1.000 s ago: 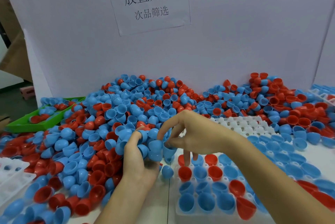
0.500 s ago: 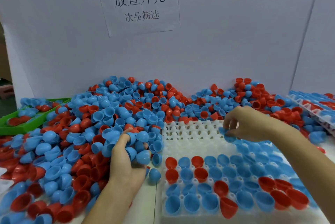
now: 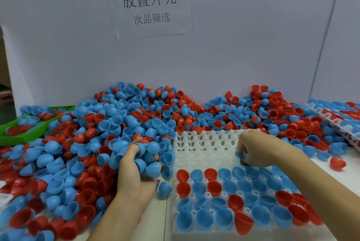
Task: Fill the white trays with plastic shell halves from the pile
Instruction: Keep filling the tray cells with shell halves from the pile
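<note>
Big pile of shell halves (image 3: 120, 123) heaped just left of and behind the white tray (image 3: 206, 143), blue and red all mixed up. Near rows of the tray full of cups sitting mouth-up, far rows bare

Left hand (image 3: 134, 174) just left of the tray, fingers curled round a bunch of blue shells (image 3: 148, 164). Right hand (image 3: 257, 149) over the tray's middle, at the edge of the filled part, fingertips pinching one blue shell (image 3: 240, 155) down at a hole. One loose blue shell (image 3: 165, 188) lying between the left hand and the tray

Looks like very light stuff, thin and hard, smooth and a bit slippery, easy to roll away. Probably fine to grab by the handful, not easy to break. Best to pinch one by its rim, round end down, and drop it gently into a hole. Too hard a squeeze on the bunch could pop some out onto the table
</note>
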